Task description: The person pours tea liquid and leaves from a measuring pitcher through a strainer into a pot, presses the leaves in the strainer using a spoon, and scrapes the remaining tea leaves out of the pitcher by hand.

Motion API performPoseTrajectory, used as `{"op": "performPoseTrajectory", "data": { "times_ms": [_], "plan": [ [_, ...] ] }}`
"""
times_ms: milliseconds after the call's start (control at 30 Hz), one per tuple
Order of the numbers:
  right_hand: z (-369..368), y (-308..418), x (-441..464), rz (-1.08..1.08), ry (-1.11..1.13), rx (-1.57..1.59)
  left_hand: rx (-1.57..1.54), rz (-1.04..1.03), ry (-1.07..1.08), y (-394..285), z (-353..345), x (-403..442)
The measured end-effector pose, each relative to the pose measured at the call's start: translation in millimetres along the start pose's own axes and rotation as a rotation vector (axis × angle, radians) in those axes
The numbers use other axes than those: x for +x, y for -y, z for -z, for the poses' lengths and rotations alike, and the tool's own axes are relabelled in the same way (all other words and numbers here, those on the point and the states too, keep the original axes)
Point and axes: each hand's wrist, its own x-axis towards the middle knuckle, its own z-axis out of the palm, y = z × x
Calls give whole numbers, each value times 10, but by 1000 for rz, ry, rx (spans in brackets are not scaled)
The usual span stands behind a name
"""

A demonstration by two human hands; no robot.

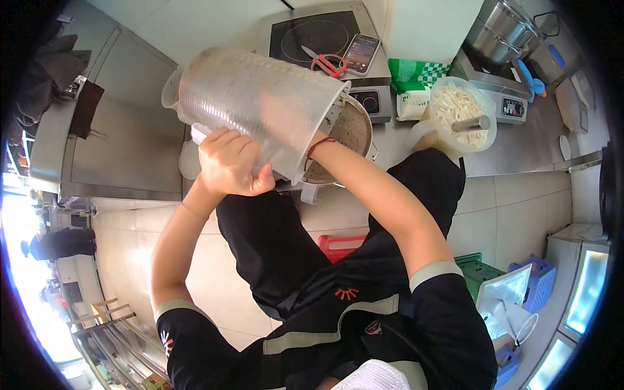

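A large translucent plastic measuring jug (227,81) is tipped on its side, with its mouth facing right over a round metal pot (372,133). Dark brown, speckled contents (353,130) show in the pot. My left hand (231,161) is closed around the jug near its white handle, thumb along the lower side. My right hand (281,109) reaches in through the mouth up to the wrist. Only a blurred shape of it shows through the cloudy wall, so its fingers cannot be made out. Dark bits cling inside the jug's rim.
Behind the pot are an induction cooker (314,36), red-handled scissors (329,64) and a phone (361,53). To the right stand a green-and-white bag (413,84), a jug of pale strips (458,110) with a metal tool, and a steel pot (500,32). A red stool (341,246) is below.
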Motion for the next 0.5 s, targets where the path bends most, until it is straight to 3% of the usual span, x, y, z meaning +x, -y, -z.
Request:
{"op": "performPoseTrajectory", "data": {
  "times_ms": [67,100,167,267,400,500],
  "plan": [
    [-65,28,-31,186,268,-129,3,13,25,-10,9,-15],
    [-117,-1,-27,186,268,-129,2,5,24,-3,4,-13],
    [-204,-71,-8,461,156,27,1,0,24,6,-6,1],
    [-223,-155,90,406,361,69,-10,-35,-37,-36,-22,44],
    [215,-97,-135,503,229,128,-19,5,-27,-72,-20,28],
    [359,-359,-234,464,248,-139,-21,21,-19,-65,-28,-13]
  ]
}}
